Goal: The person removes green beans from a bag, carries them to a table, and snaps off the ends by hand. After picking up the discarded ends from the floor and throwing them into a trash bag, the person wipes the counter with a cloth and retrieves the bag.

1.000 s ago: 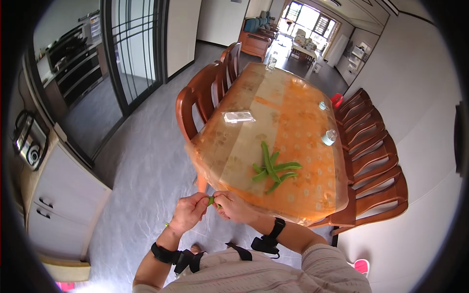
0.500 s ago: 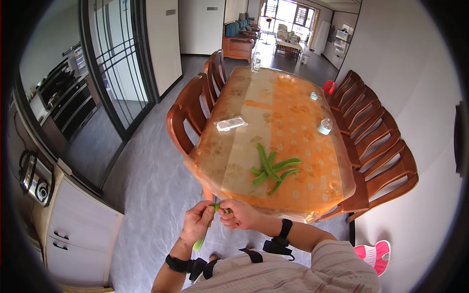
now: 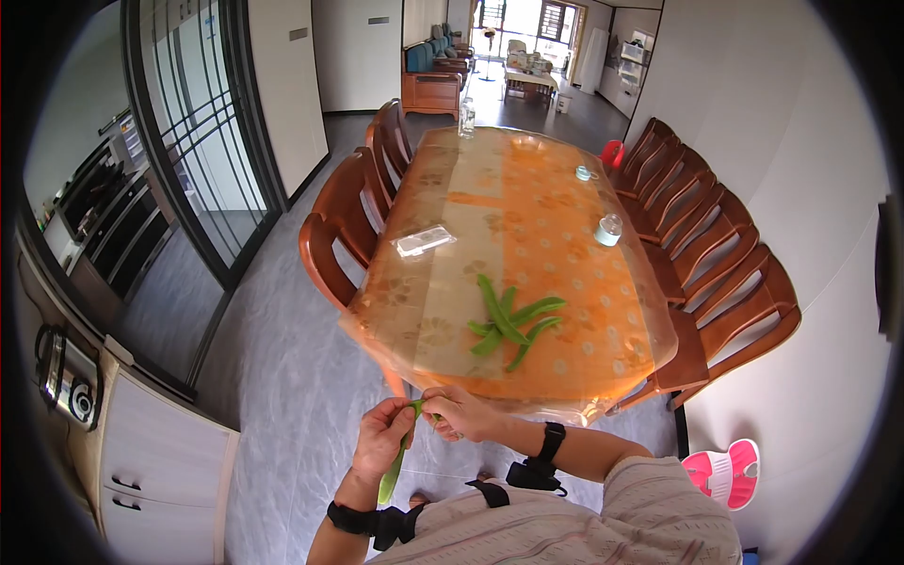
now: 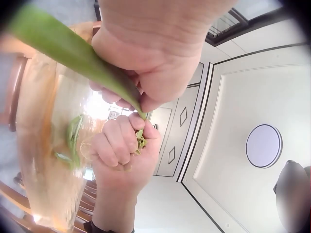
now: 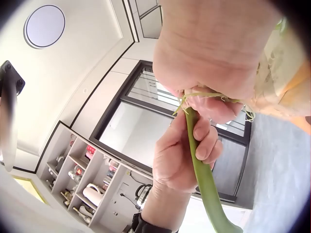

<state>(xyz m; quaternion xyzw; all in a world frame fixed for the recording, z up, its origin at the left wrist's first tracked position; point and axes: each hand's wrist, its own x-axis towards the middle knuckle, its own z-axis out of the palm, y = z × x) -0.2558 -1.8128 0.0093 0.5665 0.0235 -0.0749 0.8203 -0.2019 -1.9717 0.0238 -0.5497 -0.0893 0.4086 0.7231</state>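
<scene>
In the head view my left hand point(image 3: 379, 438) grips a long flat green bean pod point(image 3: 394, 478), whose far end hangs below the fist. My right hand point(image 3: 459, 414) is up against the left, its thumb and finger pinching the pod's upper tip. Thin green strings point(image 5: 194, 95) trail around that tip in the right wrist view. Small green scraps point(image 4: 140, 141) show within the curled right fingers in the left wrist view. On the table lies a loose pile of several similar bean pods point(image 3: 499, 315), just beyond both hands.
The long table point(image 3: 443, 363) has a patterned cloth under clear plastic. On it are a white packet point(image 3: 424, 241), a lidded jar point(image 3: 608, 230) and a small pale blue item point(image 3: 584, 173). Wooden chairs point(image 3: 325, 268) line both sides. A cabinet point(image 3: 165, 452) stands left; pink slippers point(image 3: 725, 471) are at right.
The pod, mostly hidden in the hands one second ago, now hangs visibly below the left hand. The head view has turned, so the table appears further left. The pile is unchanged.
</scene>
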